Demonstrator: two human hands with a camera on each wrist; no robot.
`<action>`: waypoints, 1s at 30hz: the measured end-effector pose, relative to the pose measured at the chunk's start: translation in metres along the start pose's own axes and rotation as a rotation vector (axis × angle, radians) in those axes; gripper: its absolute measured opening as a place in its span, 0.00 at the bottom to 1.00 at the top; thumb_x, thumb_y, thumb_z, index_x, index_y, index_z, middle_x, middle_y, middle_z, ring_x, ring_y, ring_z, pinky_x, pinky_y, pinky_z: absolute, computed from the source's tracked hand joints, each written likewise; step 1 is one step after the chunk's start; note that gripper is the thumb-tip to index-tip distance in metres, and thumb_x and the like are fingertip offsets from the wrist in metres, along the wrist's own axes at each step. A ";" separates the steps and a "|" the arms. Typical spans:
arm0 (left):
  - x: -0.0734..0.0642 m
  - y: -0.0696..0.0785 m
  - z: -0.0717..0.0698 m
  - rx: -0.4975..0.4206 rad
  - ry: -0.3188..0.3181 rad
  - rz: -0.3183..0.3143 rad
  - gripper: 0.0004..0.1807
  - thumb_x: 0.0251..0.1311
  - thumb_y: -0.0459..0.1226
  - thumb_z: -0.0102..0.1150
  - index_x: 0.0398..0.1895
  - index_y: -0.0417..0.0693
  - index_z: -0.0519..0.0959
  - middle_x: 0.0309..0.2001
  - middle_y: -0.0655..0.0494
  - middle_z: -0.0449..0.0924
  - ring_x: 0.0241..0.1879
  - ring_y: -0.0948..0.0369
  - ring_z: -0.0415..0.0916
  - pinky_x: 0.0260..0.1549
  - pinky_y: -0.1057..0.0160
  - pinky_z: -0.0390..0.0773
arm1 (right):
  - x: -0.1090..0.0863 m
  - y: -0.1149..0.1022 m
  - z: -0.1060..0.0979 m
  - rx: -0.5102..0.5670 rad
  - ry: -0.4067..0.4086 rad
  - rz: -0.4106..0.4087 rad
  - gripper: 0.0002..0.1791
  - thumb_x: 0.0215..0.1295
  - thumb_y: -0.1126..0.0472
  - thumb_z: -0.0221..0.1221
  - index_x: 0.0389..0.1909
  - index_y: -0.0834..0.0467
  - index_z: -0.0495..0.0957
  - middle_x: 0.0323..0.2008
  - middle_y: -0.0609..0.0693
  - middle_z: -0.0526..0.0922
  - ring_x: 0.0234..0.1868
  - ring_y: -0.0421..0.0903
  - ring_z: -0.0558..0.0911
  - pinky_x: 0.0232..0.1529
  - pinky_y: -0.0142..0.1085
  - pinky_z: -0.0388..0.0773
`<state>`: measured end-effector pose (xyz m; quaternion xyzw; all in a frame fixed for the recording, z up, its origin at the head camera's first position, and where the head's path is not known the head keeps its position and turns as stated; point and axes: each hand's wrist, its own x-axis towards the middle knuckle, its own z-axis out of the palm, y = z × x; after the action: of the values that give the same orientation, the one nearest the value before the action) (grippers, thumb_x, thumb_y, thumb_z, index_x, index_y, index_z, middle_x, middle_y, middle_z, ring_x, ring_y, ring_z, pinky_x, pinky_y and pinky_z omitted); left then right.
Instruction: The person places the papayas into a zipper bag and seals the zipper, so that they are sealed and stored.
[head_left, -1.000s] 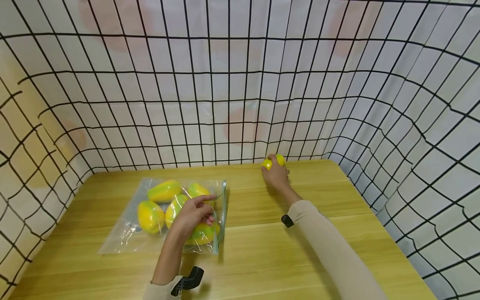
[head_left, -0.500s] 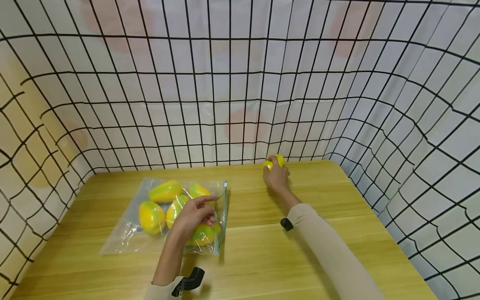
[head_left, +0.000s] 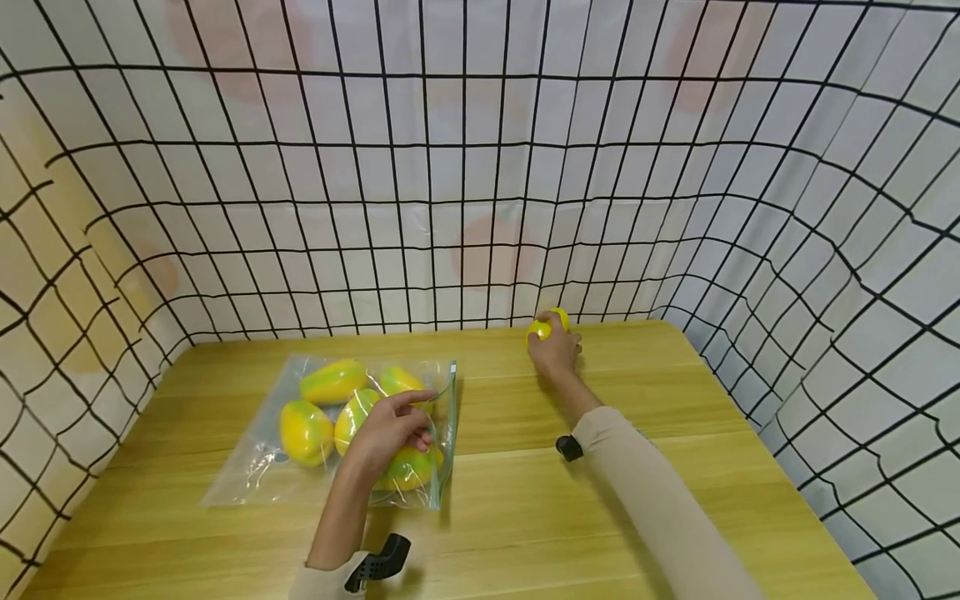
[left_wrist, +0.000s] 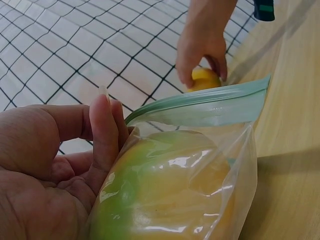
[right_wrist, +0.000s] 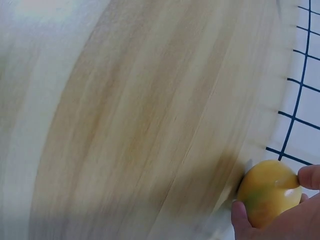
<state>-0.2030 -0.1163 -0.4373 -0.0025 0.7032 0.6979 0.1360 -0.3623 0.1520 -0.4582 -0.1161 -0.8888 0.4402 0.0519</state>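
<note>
A clear zip bag [head_left: 255, 475] lies on the left of the table with several yellow-green mangoes [head_left: 306, 433] inside. My left hand [head_left: 390, 429] is over its mouth, index finger stretched along the edge and other fingers curled, gripping the upper layer. In the left wrist view the green zip strip [left_wrist: 215, 102] begins beside the fingers, and one mango [left_wrist: 170, 185] shows through the film. At the far edge of the table my right hand [head_left: 553, 346] grips another yellow mango [right_wrist: 267, 192], thumb and fingers around its sides. The palm partly hides that mango in the head view.
A black wire grid [head_left: 465, 200] backed by pale sheeting rises along the back and sides of the wooden table [head_left: 510, 500]. The right-hand mango is close to the back grid. Black wrist devices [head_left: 378, 564] sit on both sleeves.
Both hands keep almost the same pose and hold. The whole head view has shifted slightly, so everything appears a little further right.
</note>
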 end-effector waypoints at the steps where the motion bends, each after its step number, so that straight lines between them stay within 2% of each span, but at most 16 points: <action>1: 0.000 0.000 0.000 0.000 0.002 -0.001 0.26 0.65 0.26 0.53 0.67 0.37 0.73 0.25 0.50 0.80 0.21 0.63 0.76 0.23 0.70 0.82 | 0.000 0.000 0.000 0.007 0.006 0.000 0.23 0.68 0.53 0.54 0.63 0.46 0.70 0.62 0.72 0.63 0.61 0.69 0.64 0.54 0.56 0.68; 9: -0.001 0.000 -0.001 0.015 0.001 0.003 0.26 0.66 0.26 0.53 0.68 0.37 0.73 0.25 0.51 0.80 0.21 0.64 0.76 0.23 0.70 0.82 | 0.004 0.004 0.001 0.039 0.028 -0.020 0.22 0.67 0.54 0.58 0.61 0.47 0.71 0.61 0.64 0.72 0.60 0.68 0.68 0.57 0.57 0.69; 15: -0.001 0.000 -0.002 0.018 -0.006 0.010 0.26 0.66 0.27 0.53 0.68 0.37 0.72 0.26 0.50 0.79 0.21 0.64 0.76 0.24 0.70 0.82 | 0.004 0.004 0.002 0.060 0.049 0.002 0.24 0.65 0.55 0.63 0.61 0.47 0.72 0.60 0.65 0.70 0.61 0.67 0.69 0.59 0.57 0.70; 30: -0.001 0.000 0.000 0.021 0.004 0.007 0.25 0.67 0.27 0.52 0.68 0.38 0.73 0.26 0.50 0.79 0.21 0.64 0.76 0.24 0.70 0.82 | 0.001 0.005 0.003 0.105 0.078 0.009 0.25 0.64 0.54 0.65 0.61 0.47 0.72 0.62 0.67 0.66 0.62 0.67 0.67 0.61 0.58 0.71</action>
<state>-0.2018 -0.1166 -0.4373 -0.0001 0.7106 0.6910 0.1324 -0.3626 0.1528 -0.4646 -0.1342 -0.8612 0.4818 0.0907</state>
